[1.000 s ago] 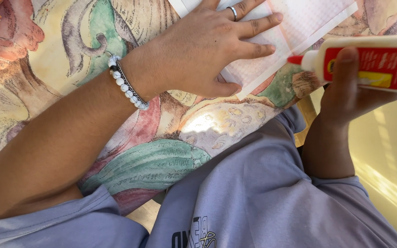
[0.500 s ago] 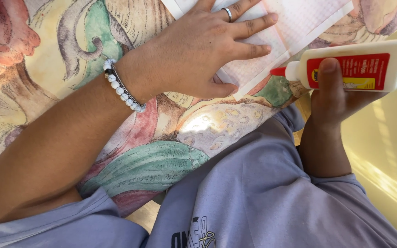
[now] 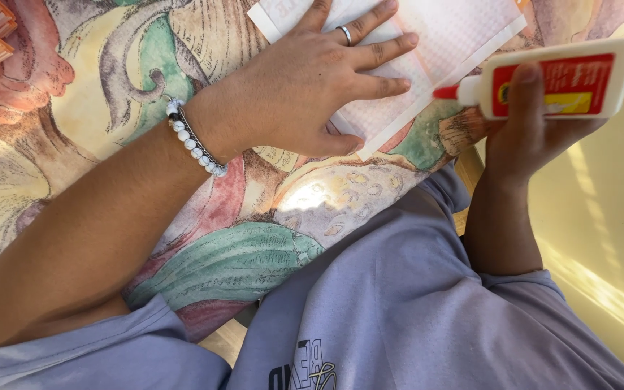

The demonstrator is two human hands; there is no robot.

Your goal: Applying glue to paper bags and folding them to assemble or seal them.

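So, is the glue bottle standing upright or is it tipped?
Tipped. The glue bottle lies sideways in the right hand, its red tip pointing toward the paper under the left hand.

Left hand (image 3: 312, 87) flat, fingers spread; right hand (image 3: 536, 137) gripping.

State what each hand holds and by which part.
Right hand grips the white glue bottle around its body. Left hand holds nothing; it presses flat on the paper sheet.
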